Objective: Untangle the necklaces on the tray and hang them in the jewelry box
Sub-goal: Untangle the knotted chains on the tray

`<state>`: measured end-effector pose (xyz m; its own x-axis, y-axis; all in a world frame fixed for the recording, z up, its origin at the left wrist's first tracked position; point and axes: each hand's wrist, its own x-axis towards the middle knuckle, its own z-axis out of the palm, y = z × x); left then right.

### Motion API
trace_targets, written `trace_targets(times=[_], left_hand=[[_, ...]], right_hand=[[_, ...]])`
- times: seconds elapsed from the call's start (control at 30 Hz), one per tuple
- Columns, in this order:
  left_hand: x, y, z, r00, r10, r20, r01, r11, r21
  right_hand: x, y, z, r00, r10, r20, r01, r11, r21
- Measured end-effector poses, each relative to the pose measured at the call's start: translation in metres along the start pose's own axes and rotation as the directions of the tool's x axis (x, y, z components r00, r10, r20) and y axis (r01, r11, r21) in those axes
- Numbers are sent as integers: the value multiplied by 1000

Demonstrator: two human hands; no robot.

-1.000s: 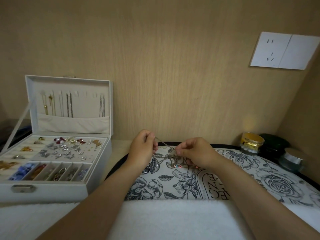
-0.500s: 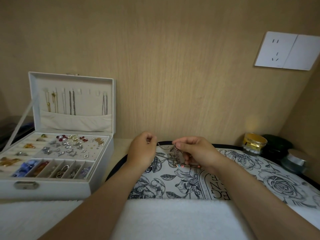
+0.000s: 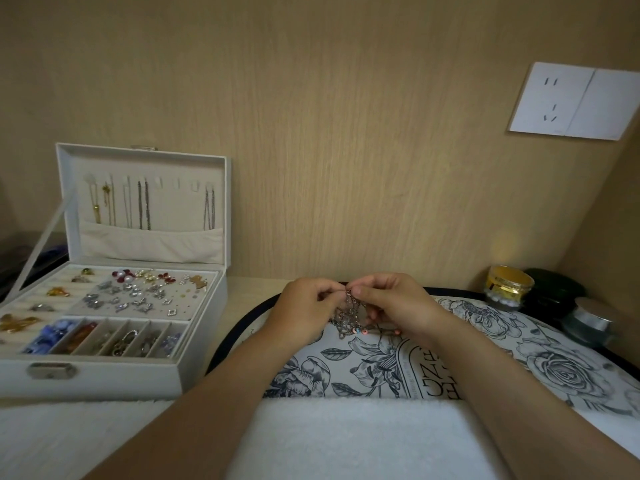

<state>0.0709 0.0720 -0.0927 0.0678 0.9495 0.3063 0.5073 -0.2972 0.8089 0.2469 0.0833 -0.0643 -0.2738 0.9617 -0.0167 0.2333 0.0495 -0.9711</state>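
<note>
Necklaces (image 3: 349, 315): dark tangled chains, small pink beads, pinched by both hands (image 3: 349, 299) over tray (image 3: 519, 344).

Both hands, left (image 3: 304, 311) and right (image 3: 393, 303), pinch tangled necklaces (image 3: 349, 315) above floral tray (image 3: 554, 372).

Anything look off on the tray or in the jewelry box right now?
Only the necklaces: they are a tangled clump pinched between the left hand and the right hand over the tray. In the jewelry box, the hung chains hang straight. Nothing looks spilled or damaged.
</note>
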Motion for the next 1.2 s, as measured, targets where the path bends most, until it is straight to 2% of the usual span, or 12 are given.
trace_targets(times=[0.1, 0.27, 0.37, 0.63, 0.77, 0.97, 1.2], left_hand=[[0, 2, -1, 998, 5, -63, -2, 999, 35], [-2, 8, 2, 996, -1, -93, -6, 997, -77], [-2, 10, 2, 995, -26, -94, 11, 988, -156], [-4, 9, 0, 998, -14, -55, 6, 990, -143], [-4, 8, 1, 998, 3, -59, -11, 992, -124], [-5, 7, 0, 998, 18, -58, -25, 992, -124], [-5, 8, -1, 985, 30, -170, -32, 999, -10]], right_hand=[[0, -1, -1, 1000, 9, 8, -9, 999, -50], [-3, -5, -2, 998, 45, 38, -42, 997, -69], [-3, -5, -4, 997, 47, 64, -45, 999, -30], [1, -4, 1, 998, 57, 42, -60, 995, 75], [0, -4, 3, 1000, 10, -22, -10, 999, -35], [1, -1, 1, 990, -129, -53, 126, 991, -49], [4, 2, 0, 979, -201, -30, 183, 936, -302]])
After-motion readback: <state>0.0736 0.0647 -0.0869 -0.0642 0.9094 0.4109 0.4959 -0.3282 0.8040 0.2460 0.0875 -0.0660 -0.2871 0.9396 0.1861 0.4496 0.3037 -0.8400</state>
